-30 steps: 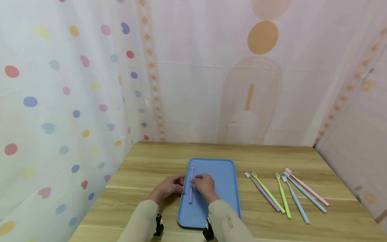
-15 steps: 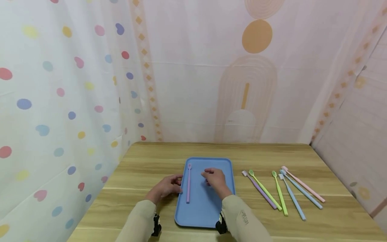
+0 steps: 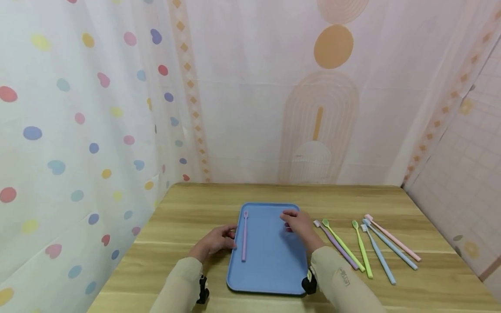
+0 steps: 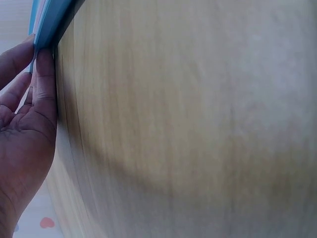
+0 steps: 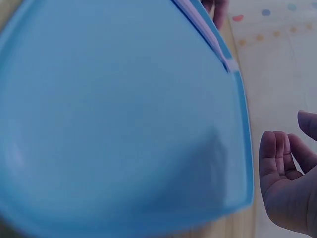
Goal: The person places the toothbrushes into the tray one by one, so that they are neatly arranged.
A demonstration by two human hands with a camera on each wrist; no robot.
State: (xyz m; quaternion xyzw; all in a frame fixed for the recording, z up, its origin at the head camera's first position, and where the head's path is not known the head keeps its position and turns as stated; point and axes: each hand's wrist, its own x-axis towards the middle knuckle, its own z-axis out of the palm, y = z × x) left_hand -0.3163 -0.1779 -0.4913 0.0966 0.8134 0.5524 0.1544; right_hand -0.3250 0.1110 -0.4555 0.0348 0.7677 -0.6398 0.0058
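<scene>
Just one toothbrush [image 3: 245, 239] in tray [image 3: 274, 261].

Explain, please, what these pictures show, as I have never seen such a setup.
There is no machine, just a person's bare left hand and right hand. The wide picture comes from a camera worn on the head, looking down; the other two come from cameras on the left and right wrists. On the table is a blue tray with one purple toothbrush on it. Six more toothbrushes lie to the tray's right. The left hand grips the tray's left edge; the right hand is near the tray's far right corner, holding nothing.
</scene>
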